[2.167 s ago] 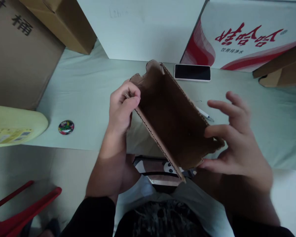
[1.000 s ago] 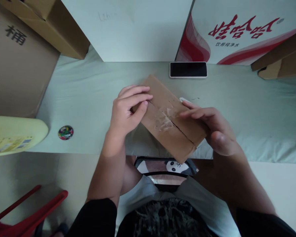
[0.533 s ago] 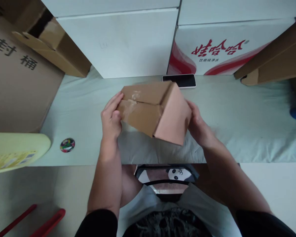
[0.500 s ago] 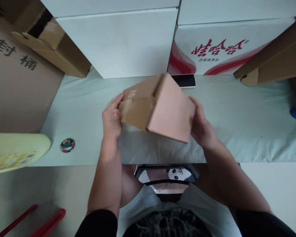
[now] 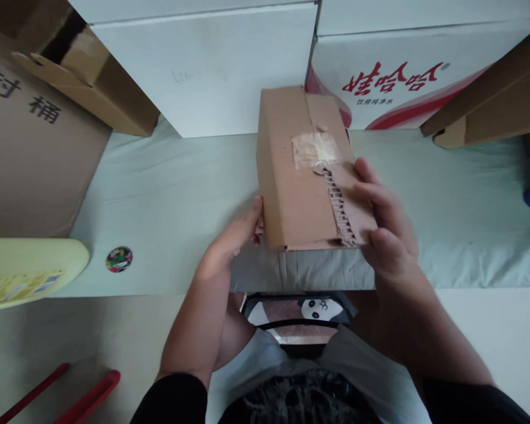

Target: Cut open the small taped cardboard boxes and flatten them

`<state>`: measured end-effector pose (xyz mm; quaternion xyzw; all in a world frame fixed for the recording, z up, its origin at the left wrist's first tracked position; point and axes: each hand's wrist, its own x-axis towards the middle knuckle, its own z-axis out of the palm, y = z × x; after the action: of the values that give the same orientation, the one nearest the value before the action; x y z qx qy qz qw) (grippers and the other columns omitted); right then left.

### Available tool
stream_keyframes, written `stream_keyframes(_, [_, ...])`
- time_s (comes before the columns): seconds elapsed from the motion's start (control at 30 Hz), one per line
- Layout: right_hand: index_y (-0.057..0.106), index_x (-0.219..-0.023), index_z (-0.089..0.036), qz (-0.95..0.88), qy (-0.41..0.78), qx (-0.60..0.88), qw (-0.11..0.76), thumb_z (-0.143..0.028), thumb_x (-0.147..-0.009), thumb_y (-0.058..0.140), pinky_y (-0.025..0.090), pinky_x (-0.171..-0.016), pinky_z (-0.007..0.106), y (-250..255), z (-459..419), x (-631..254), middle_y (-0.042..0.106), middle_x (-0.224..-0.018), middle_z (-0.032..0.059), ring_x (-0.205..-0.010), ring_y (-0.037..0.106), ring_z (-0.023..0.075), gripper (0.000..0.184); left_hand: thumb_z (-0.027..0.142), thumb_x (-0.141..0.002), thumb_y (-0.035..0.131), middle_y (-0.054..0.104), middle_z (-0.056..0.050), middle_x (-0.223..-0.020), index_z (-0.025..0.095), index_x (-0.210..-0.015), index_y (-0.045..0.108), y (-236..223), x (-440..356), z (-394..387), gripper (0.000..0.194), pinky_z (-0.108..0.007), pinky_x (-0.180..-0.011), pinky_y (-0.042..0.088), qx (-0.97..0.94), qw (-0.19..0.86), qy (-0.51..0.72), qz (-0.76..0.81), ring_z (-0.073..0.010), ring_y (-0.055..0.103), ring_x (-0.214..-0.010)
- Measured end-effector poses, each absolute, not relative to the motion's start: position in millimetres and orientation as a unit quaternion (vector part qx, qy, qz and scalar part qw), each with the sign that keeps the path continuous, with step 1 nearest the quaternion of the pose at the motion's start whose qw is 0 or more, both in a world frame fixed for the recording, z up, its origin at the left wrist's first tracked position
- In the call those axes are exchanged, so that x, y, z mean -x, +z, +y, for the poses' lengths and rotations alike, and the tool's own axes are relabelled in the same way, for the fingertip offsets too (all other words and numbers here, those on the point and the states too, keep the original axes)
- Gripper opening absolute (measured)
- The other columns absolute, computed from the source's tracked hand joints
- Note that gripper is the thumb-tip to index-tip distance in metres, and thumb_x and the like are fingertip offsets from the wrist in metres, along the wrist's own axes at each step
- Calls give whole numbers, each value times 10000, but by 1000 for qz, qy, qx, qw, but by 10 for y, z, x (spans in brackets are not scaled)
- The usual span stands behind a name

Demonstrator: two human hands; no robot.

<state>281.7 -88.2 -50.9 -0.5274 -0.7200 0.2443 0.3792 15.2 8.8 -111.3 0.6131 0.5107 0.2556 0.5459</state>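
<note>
A brown cardboard box (image 5: 300, 200) is held between my two hands, tilted above the pale green cloth (image 5: 181, 194). Clear tape covers part of its upper face, and below the tape a torn strip exposes the corrugated inside. My left hand (image 5: 241, 229) grips the lower left side, its fingers partly hidden behind the box. At the lower right corner, my right hand (image 5: 391, 227) has its fingers closed around the edge beside the torn strip. The phone that lay behind the box is now almost wholly covered by it.
White cartons (image 5: 229, 76) stand along the back, one with red lettering (image 5: 393, 79). Large brown cardboard (image 5: 30, 153) flanks the left, more cardboard (image 5: 490, 100) the right. A yellow bottle (image 5: 35, 271) and a round colourful disc (image 5: 119, 259) lie on the left. Red handles (image 5: 88, 397) show below.
The box has been turned, so its taped and torn face now shows upward. My left hand moved right and down; my right hand shifted right and nearer to me along the box.
</note>
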Motion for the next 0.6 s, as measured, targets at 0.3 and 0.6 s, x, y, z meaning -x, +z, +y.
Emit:
stream_keyframes(0.3, [792, -1237, -283, -676, 338, 506, 415, -384, -987, 676, 502, -1225, 528, -521, -736, -2812, 567, -1637, 70, -1515, 552, 335, 294, 458, -890, 651, 606, -18, -578, 198, -624, 598, -874, -122, 149, 376, -257, -537, 445, -591, 480, 197, 617, -151, 573, -556])
stream_keyframes(0.6, [748, -1273, -302, -630, 349, 514, 466, -504, -1015, 584, 566, -1106, 481, -648, -723, -2881, 628, -1563, 81, -1399, 639, 300, 367, 448, -1086, 484, 694, -91, -1461, 242, -1335, 708, -676, -327, -13, 393, -526, -1284, 410, -847, 149, 384, 334, -298, 540, -1483])
